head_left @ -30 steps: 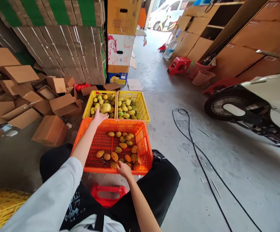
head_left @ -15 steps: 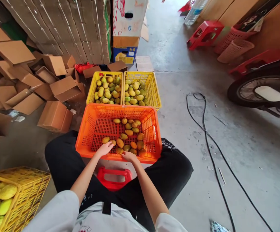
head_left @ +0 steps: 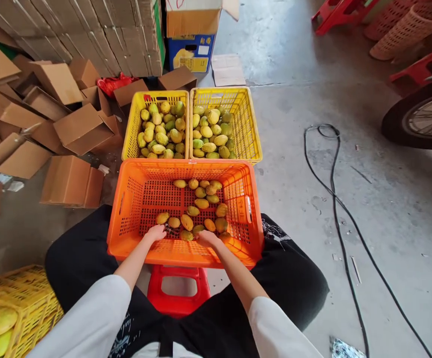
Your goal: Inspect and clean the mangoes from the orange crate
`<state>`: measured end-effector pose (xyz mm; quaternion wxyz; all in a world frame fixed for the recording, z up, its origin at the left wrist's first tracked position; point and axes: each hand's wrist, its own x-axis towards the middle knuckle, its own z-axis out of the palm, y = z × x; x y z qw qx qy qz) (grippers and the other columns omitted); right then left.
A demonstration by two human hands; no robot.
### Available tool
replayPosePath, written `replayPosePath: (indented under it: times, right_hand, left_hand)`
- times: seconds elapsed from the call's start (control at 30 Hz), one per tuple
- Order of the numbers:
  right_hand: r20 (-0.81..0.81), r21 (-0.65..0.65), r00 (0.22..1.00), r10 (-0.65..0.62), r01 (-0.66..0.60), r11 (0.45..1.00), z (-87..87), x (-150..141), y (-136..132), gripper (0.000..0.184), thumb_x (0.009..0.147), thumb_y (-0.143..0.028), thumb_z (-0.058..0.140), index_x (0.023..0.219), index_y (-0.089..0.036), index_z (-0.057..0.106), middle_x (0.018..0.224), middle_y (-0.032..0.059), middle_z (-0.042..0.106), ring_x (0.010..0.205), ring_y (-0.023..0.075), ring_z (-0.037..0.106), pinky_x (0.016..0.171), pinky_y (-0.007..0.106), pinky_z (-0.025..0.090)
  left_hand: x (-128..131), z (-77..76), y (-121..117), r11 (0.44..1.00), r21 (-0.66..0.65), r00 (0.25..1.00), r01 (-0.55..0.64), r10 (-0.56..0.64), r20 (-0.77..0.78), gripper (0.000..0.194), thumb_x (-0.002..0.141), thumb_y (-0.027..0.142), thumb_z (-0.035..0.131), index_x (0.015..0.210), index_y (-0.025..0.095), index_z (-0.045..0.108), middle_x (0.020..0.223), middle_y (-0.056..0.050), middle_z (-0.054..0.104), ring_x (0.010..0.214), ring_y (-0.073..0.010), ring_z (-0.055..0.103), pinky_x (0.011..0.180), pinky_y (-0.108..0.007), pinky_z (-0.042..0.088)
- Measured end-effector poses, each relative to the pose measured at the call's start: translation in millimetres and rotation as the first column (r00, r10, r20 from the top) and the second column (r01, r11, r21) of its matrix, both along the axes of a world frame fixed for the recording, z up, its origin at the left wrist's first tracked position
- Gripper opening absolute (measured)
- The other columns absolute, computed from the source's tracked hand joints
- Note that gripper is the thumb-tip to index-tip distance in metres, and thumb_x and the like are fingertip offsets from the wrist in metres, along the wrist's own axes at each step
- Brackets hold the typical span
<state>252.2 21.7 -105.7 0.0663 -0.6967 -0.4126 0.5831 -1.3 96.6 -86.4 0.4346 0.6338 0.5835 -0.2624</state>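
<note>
Several yellow-green mangoes [head_left: 186, 222] lie loose in the orange crate [head_left: 137, 253] before my lap, mostly in its middle and right. My left hand [head_left: 156, 232] is inside the near wall with its fingers drawn together. Beside its fingertips is a small dark patch that I cannot make out; a mango [head_left: 174, 222] lies just to the right. My right hand [head_left: 207, 239] reaches over the near rim, fingers pointing down and partly hidden, close against a greenish mango [head_left: 198, 229]. Whether it grips that fruit does not show.
Two yellow crates [head_left: 256, 124] of mangoes adjoin the orange crate's far side. Another yellow crate [head_left: 33, 293] with mangoes stands at lower left. Cardboard boxes [head_left: 66, 181] litter the left floor. A red stool [head_left: 178, 306] is between my legs; a black cable [head_left: 335, 199] lies at right.
The view has tilted down and come closer. My left hand has drawn back from the mango at its fingertips toward the near wall. My right hand has moved slightly right and farther into the crate.
</note>
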Motion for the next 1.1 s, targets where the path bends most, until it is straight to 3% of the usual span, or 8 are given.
replayPosePath:
  times: [0.13, 0.3, 0.4, 0.5, 0.67, 0.8, 0.97, 1.1]
  right_hand:
    - [0.220, 0.049, 0.969, 0.109, -0.122, 0.991, -16.4, 27, 48, 0.011, 0.091, -0.017, 0.059, 0.095, -0.016, 0.069, 0.105, 0.0139, 0.070, 0.107, 0.0291, 0.064, 0.094, 0.039, 0.047]
    - [0.385, 0.157, 0.915, 0.124, -0.197, 0.968, -36.9, 45, 122, 0.043, 0.094, -0.018, 0.041, 0.134, -0.009, 0.051, 0.136, 0.0233, 0.054, 0.125, 0.0334, 0.052, 0.100, 0.042, 0.044]
    - [0.467, 0.269, 0.875, 0.125, -0.275, 0.923, -53.9, 47, 162, 0.058, 0.090, -0.016, 0.041, 0.147, -0.006, 0.034, 0.144, 0.0249, 0.046, 0.129, 0.0345, 0.047, 0.105, 0.045, 0.040]
    - [0.552, 0.397, 0.832, 0.050, -0.315, 0.862, -73.9, 47, 183, 0.060, 0.087, -0.019, 0.046, 0.144, -0.003, 0.037, 0.143, 0.0275, 0.045, 0.130, 0.0384, 0.045, 0.107, 0.050, 0.039]
    - [0.498, 0.438, 0.867, 0.003, -0.254, 0.862, -99.9, 43, 176, 0.075, 0.086, -0.032, 0.054, 0.150, -0.003, 0.027, 0.150, 0.0268, 0.040, 0.131, 0.0381, 0.046, 0.108, 0.050, 0.040]
    - [0.455, 0.456, 0.877, 0.156, -0.380, 0.805, -102.4, 39, 163, 0.079, 0.088, -0.029, 0.052, 0.156, -0.006, 0.018, 0.161, 0.0217, 0.028, 0.141, 0.0363, 0.036, 0.113, 0.051, 0.034]
    - [0.288, 0.454, 0.843, 0.454, -0.538, 0.711, -93.7, 23, 155, 0.054, 0.087, -0.022, 0.058, 0.140, -0.015, 0.051, 0.147, 0.0162, 0.050, 0.142, 0.0406, 0.027, 0.118, 0.059, 0.016]
    - [-0.075, 0.428, 0.759, 0.646, -0.561, 0.709, -90.7, 0, 145, 0.031, 0.087, -0.014, 0.058, 0.117, -0.012, 0.065, 0.126, 0.0139, 0.062, 0.131, 0.0294, 0.043, 0.117, 0.047, 0.024]
  left_hand:
    - [17, -21.7, 22, 0.997, 0.063, 0.999, 0.040, -0.041, 0.008, 0.048, 0.088, 0.026, 0.052, 0.134, 0.014, 0.055, 0.147, -0.022, 0.050, 0.137, -0.0353, 0.048, 0.111, -0.044, 0.038]
    - [25, -56.4, 30, 0.994, 0.105, 0.999, 0.014, -0.010, -0.040, 0.067, 0.089, 0.024, 0.051, 0.152, 0.017, 0.032, 0.164, -0.021, 0.021, 0.149, -0.0380, 0.025, 0.114, -0.049, 0.032]
    - [22, -74.9, 32, 0.998, 0.060, 0.999, -0.007, 0.010, -0.053, 0.071, 0.088, 0.025, 0.054, 0.154, 0.018, 0.029, 0.163, -0.021, 0.023, 0.150, -0.0378, 0.024, 0.116, -0.048, 0.030]
    - [15, -88.4, 37, 1.000, -0.013, 1.000, -0.006, 0.006, -0.025, 0.064, 0.091, 0.024, 0.049, 0.152, 0.022, 0.034, 0.162, -0.015, 0.030, 0.150, -0.0342, 0.025, 0.117, -0.044, 0.029]
    - [6, -101.4, 46, 0.995, -0.095, 1.000, -0.001, 0.000, -0.005, 0.057, 0.095, 0.031, 0.045, 0.151, 0.025, 0.037, 0.163, -0.014, 0.028, 0.149, -0.0354, 0.028, 0.114, -0.046, 0.034]
    - [9, -109.0, 50, 0.993, -0.119, 0.999, -0.005, 0.001, -0.036, 0.059, 0.096, 0.039, 0.046, 0.152, 0.023, 0.036, 0.165, -0.017, 0.019, 0.148, -0.0423, 0.026, 0.109, -0.052, 0.038]
    - [14, -117.3, 48, 0.997, -0.072, 0.996, -0.007, 0.001, -0.086, 0.065, 0.091, 0.042, 0.052, 0.150, 0.021, 0.036, 0.162, -0.018, 0.025, 0.148, -0.0420, 0.025, 0.109, -0.051, 0.038]
    - [10, -121.2, 43, 0.998, -0.051, 0.996, -0.022, 0.017, -0.082, 0.066, 0.089, 0.042, 0.054, 0.148, 0.020, 0.036, 0.161, -0.020, 0.026, 0.145, -0.0384, 0.031, 0.110, -0.047, 0.037]
